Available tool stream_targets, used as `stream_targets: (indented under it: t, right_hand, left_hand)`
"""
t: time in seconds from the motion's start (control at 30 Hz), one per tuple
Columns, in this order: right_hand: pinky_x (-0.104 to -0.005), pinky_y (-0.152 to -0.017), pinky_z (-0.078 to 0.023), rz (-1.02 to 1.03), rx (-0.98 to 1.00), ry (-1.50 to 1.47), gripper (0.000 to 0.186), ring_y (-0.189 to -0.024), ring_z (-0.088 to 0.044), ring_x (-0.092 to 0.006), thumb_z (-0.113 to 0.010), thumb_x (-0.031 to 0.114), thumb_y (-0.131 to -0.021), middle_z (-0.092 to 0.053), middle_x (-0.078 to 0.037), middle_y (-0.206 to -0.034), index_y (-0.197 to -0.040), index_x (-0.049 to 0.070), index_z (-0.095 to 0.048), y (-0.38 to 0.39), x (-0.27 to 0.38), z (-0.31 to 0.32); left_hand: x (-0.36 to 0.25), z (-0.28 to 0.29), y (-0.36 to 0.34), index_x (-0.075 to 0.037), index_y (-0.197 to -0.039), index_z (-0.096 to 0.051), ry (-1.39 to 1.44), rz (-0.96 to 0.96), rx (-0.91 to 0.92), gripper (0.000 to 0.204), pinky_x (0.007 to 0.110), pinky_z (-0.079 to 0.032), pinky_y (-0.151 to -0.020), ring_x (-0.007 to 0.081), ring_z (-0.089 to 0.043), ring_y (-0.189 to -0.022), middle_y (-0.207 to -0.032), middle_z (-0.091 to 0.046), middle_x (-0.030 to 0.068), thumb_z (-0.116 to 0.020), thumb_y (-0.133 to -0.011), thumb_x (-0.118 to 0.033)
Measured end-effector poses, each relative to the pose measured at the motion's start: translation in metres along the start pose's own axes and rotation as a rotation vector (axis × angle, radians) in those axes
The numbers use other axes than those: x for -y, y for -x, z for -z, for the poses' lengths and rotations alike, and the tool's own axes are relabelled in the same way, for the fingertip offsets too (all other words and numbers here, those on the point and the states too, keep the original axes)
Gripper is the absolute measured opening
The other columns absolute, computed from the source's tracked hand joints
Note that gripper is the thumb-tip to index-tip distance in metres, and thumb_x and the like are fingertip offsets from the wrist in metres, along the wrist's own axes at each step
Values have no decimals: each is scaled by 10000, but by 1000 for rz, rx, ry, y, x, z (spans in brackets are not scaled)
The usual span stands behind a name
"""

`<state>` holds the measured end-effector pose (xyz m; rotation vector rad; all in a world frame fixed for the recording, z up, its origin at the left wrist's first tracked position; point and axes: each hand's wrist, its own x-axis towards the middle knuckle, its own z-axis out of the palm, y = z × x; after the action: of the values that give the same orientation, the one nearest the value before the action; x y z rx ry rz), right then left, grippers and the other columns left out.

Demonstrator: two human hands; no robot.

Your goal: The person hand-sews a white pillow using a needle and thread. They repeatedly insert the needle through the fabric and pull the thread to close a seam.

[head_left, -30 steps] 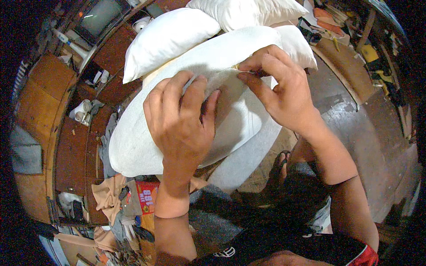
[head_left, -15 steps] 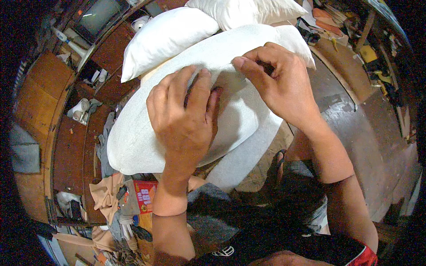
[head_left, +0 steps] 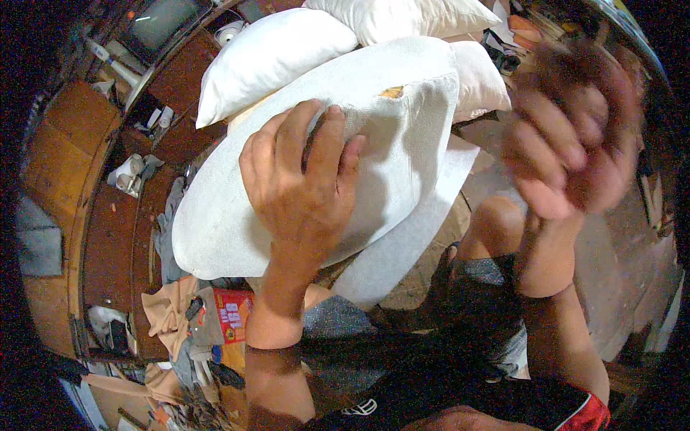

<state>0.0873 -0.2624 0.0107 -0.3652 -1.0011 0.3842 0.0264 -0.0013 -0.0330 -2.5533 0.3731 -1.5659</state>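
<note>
A large cushion (head_left: 237, 230) in a white knit cover lies across my lap, in the middle of the view. Near its upper right, a small gap (head_left: 392, 93) in the cover shows yellowish filling, with a puckered line close by. My left hand (head_left: 302, 172) presses on the cushion with bent fingers, gripping the cover between fingers and thumb. Raised off to the right of the cushion, my right hand (head_left: 571, 136) is smeared by motion. Its fingers are curled closed, and whatever they hold is too small or blurred to make out.
White pillows (head_left: 277, 61) lie beyond the cushion, and a pale cloth strip (head_left: 392, 262) hangs below it. Wooden cabinets (head_left: 108, 251) stand at left, near cloth scraps (head_left: 172, 316) and a red packet (head_left: 233, 316). Tools and scraps clutter the far right.
My right hand has swung from the cushion out to the right, towards me, uncovering the gap in the cover. My left hand has stayed in place. The cushion's right side has shifted slightly.
</note>
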Motion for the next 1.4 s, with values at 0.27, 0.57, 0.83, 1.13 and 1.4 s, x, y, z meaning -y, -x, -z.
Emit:
stream_targets:
  t: [0.27,0.57,0.83,1.13,1.4]
  right_hand:
    - [-246,-626,-471,138,-424,1391,169,-735,-604,-138,-758,124,-936,-672,-27,-963,-1081,38,-762,-3,-45,2]
    - [-378,-748,-539,68,-281,1679,127,-843,-681,-290,-723,121,-922,-692,-128,-925,-1007,34,-761,-1,-60,25]
    - [-396,-689,-531,-223,316,1398,113,-780,-676,-308,-636,88,-935,-693,-136,-887,-882,34,-720,16,-28,-5]
    - [-354,-677,-532,98,-221,1646,149,-769,-684,-231,-801,117,-868,-709,-96,-864,-876,-3,-712,9,-48,1]
    - [-483,-781,-549,84,-231,1824,120,-865,-685,-407,-737,154,-862,-683,-177,-909,-923,54,-711,7,-58,26]
  left_hand:
    - [-3,11,-2,-174,-1240,-716,-17,13,20,393,495,-474,-991,332,-626,-1135,-1261,-680,58,-813,-874,-278]
    - [-8,9,-6,-152,-1315,-702,50,-28,6,419,479,-466,-964,303,-622,-1121,-1242,-659,76,-741,-916,-271]
    - [0,8,0,-145,-1290,-708,17,-38,-25,402,475,-468,-963,310,-626,-1116,-1259,-661,78,-742,-909,-268]
    - [-4,14,-1,-147,-1265,-713,4,-14,17,359,490,-462,-994,329,-626,-1136,-1272,-667,84,-733,-923,-255]
    - [-14,14,-10,-121,-1241,-726,45,-2,26,345,483,-474,-996,337,-627,-1133,-1252,-662,101,-735,-908,-212]
